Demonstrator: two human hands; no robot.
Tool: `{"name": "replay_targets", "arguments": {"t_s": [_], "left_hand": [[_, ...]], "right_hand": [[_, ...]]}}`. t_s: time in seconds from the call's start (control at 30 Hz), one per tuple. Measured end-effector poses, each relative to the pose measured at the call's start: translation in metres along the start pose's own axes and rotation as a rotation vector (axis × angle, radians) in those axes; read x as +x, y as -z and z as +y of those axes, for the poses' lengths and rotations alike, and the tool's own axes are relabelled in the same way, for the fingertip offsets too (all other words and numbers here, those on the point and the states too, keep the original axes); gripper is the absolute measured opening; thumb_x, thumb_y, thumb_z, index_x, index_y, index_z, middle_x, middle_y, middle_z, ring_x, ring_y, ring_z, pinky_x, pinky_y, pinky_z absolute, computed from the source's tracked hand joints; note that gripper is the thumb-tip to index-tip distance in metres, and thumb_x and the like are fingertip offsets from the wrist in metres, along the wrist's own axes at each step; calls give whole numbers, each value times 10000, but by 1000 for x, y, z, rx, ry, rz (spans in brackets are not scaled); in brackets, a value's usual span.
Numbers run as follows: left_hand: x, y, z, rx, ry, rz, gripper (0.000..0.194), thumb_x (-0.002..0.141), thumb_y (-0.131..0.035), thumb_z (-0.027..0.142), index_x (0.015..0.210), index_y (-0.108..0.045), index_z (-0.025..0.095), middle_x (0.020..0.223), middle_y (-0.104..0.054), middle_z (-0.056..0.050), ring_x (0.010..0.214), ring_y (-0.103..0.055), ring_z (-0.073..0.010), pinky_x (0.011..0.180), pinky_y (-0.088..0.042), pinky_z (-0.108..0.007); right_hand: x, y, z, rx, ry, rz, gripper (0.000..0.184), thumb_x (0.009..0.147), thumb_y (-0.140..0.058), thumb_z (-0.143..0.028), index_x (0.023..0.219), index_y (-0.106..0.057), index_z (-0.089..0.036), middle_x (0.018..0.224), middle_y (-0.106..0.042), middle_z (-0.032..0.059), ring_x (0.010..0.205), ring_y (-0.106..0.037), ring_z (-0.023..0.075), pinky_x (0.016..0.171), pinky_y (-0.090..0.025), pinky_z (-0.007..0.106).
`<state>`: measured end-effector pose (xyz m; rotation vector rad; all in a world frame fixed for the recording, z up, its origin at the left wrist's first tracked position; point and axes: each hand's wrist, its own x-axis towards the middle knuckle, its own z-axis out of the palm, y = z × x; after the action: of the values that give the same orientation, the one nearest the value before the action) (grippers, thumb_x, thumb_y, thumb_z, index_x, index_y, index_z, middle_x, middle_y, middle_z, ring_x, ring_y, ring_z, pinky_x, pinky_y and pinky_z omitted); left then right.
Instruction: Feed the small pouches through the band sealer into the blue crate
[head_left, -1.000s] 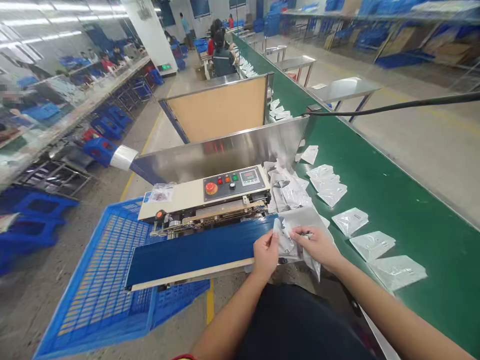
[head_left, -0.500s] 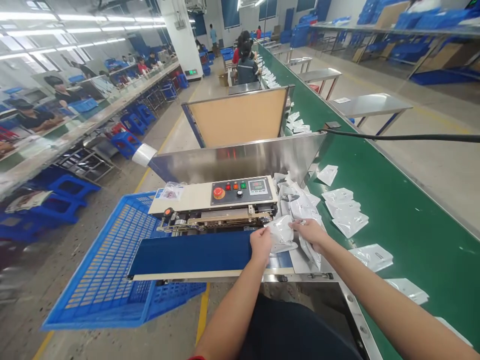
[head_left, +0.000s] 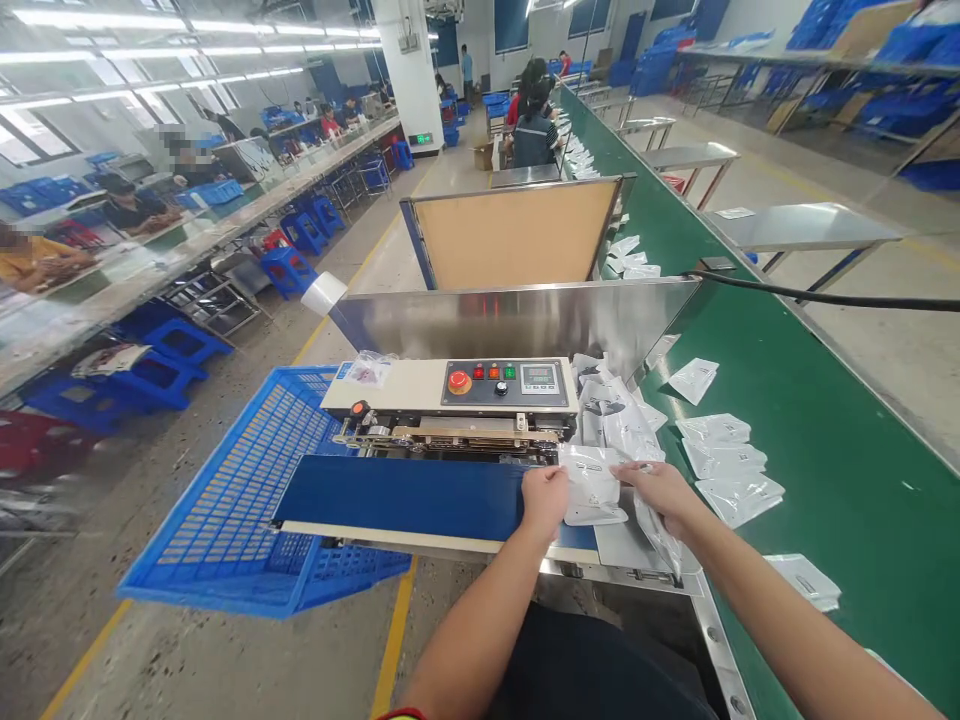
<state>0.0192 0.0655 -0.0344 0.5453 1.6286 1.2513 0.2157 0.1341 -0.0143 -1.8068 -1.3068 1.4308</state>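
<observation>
The left hand [head_left: 546, 497] pinches the upper left edge of a flat white plastic pouch [head_left: 594, 487], and the right hand [head_left: 660, 490] pinches its upper right corner; the pouch lies at the near right end of a dark blue flat belt [head_left: 405, 495], just in front of a long cream metal machine [head_left: 397, 385]; another crumpled white pouch [head_left: 660, 535] hangs beneath the right hand, though whether the fingers grip it I cannot tell. Judging the handling, it pays to draw the top edge taut and level between both hands, smooth out creases, and keep fingertips clear of the machine's metal guides; the second pouch is best kept from snagging.

The blue belt looks smooth; a heap of white pouches [head_left: 619, 405] sits at the machine's right end, and more lie along a wide green conveyor [head_left: 847, 440]; a blue plastic lattice basket [head_left: 225, 480] stands below the belt's left end; beyond a shiny steel panel [head_left: 525, 315], a seated person in a dark vest [head_left: 534, 140] faces away, under bright tube lights.
</observation>
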Motion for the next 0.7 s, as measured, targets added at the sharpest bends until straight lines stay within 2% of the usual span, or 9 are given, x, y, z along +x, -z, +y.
{"name": "replay_targets", "arguments": {"t_s": [0.17, 0.33, 0.4, 0.47, 0.5, 0.53, 0.6, 0.63, 0.7], "left_hand": [[10, 23, 5, 11, 2, 30, 385, 755, -834, 544, 700, -828, 163, 621, -687, -30, 693, -649, -235, 679, -506, -326], [13, 68, 16, 39, -9, 97, 480, 794, -803, 595, 827, -861, 120, 810, -799, -121, 825, -743, -306, 779, -577, -391], [1, 88, 21, 68, -91, 203, 454, 824, -799, 571, 938, -872, 138, 1009, -830, -158, 989, -767, -334, 898, -598, -425], [-20, 98, 23, 120, -251, 307, 429, 875, -779, 536, 1086, -865, 173, 1230, -805, -176, 1150, -747, -335, 1001, -589, -431], [-33, 97, 23, 150, -333, 306, 424, 900, -767, 520, 1152, -853, 190, 1296, -786, -175, 1188, -737, -328, 1021, -587, -423], [-45, 92, 23, 177, -378, 230, 409, 915, -764, 508, 1167, -851, 198, 1280, -792, -171, 1158, -745, -321, 1001, -597, -412], [-66, 74, 22, 217, -370, -72, 379, 905, -793, 489, 1142, -857, 200, 1138, -825, -155, 1010, -765, -302, 900, -617, -375], [-73, 62, 23, 240, -366, -191, 351, 916, -784, 487, 1098, -862, 197, 1063, -829, -145, 941, -756, -289, 848, -610, -354], [-78, 40, 26, 283, -373, -283, 348, 986, -694, 497, 1000, -858, 190, 932, -812, -122, 843, -713, -261, 788, -570, -325]], "right_hand": [[-1, -31, -36, -21, -75, -93, 287, 698, -873, -451, 725, -733, -202, 864, -804, 115, 852, -744, 269, 731, -548, 320], [-20, -43, -56, -81, -41, -111, 336, 761, -838, -531, 779, -757, -206, 859, -798, 93, 794, -702, 230, 705, -513, 299], [-34, -39, -57, -101, -22, -87, 435, 778, -816, -626, 888, -786, -207, 677, -711, 33, 623, -606, 192, 598, -451, 289], [-50, -37, -55, -72, -7, -62, 573, 784, -783, -724, 1023, -798, -203, 474, -499, -53, 466, -431, 155, 493, -333, 277], [-59, -38, -55, -37, -5, -49, 640, 787, -767, -760, 1088, -795, -195, 428, -399, -83, 428, -356, 143, 467, -278, 275], [-66, -41, -54, 8, -7, -37, 698, 786, -759, -786, 1140, -787, -185, 411, -343, -99, 411, -313, 137, 452, -242, 274], [-79, -51, -55, 115, -6, -23, 776, 768, -770, -811, 1205, -766, -169, 434, -385, -89, 416, -343, 140, 442, -250, 275], [-83, -56, -55, 176, 8, -14, 801, 752, -789, -811, 1228, -755, -168, 479, -466, -66, 444, -410, 150, 449, -298, 275], [-86, -63, -55, 315, 63, -3, 838, 738, -811, -801, 1300, -723, -186, 675, -663, 2, 584, -586, 189, 529, -453, 284]]}}
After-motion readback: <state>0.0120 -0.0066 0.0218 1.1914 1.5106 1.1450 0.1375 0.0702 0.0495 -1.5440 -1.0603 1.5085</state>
